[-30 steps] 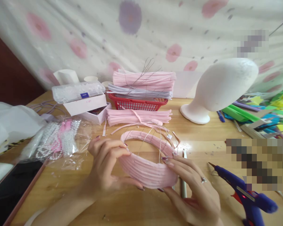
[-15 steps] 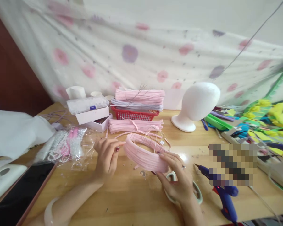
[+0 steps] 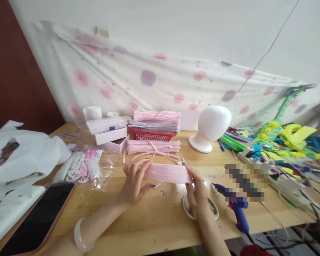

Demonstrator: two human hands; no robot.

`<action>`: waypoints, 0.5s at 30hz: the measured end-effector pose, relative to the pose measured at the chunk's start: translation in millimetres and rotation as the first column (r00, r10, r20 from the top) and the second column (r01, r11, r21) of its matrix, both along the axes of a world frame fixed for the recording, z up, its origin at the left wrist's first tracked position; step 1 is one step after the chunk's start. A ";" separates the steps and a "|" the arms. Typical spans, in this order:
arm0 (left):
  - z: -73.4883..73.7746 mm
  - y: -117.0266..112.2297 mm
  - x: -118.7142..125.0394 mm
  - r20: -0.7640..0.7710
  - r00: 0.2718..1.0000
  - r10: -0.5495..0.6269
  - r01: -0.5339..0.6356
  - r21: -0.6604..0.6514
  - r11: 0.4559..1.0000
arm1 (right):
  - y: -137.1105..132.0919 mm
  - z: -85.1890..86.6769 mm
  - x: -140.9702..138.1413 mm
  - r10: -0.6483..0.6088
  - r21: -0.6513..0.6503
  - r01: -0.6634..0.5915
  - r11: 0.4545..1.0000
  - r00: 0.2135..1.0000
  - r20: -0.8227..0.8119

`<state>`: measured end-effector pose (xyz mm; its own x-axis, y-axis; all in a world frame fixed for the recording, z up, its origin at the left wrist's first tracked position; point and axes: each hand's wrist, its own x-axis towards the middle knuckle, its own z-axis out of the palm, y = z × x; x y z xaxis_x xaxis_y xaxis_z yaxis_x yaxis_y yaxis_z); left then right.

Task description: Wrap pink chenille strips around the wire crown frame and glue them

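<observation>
Since a second ago both hands have lifted the pink ribbed band (image 3: pixel 167 173) so that it shows edge-on as a flat strip rather than an open loop, and the view has pulled back to take in more of the wall. At 9 o'clock of the hands lie a dark phone (image 3: pixel 40 217) and a clear bag of pearl strings (image 3: pixel 82 167) on the wooden table (image 3: pixel 149 227). Next comes the left hand (image 3: pixel 134 181), fingers curled and pinched on the left end of the band. At 12 o'clock of the band sit a bundle of pink strips (image 3: pixel 153 146) and, behind it, a red basket (image 3: pixel 152 135). At the band's right end the right hand (image 3: pixel 198 190) has its fingers closed on it, above a roll of tape (image 3: pixel 214 213). At 1 o'clock stands a white foam head (image 3: pixel 212 126); at 3 o'clock lies a blue glue gun (image 3: pixel 236 206)
</observation>
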<state>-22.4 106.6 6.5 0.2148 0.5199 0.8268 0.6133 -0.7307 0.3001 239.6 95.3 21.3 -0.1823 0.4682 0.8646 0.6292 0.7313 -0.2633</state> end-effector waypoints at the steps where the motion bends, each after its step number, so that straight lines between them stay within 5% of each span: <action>1: 0.2 -0.6 0.3 0.023 1.000 0.000 0.000 -0.003 1.000 | 0.5 -0.9 0.1 -0.002 -0.001 0.002 1.000 1.000 -0.012; 9: 4.3 6.2 -7.4 0.132 0.991 -0.024 0.048 -0.178 0.983 | 4.2 -14.7 -3.6 -0.065 -0.069 0.054 0.996 0.983 -0.169; 15: 10.1 5.2 -13.5 0.079 0.995 -0.065 0.087 -0.318 0.944 | -3.2 -19.4 -3.2 -0.099 -0.282 0.028 0.959 0.966 -0.238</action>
<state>-35.9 111.7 16.6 0.2144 0.7442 0.6327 0.5300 -0.6327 0.5646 236.4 92.1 1.9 0.0591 0.6969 0.7147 0.5611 0.5690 -0.6012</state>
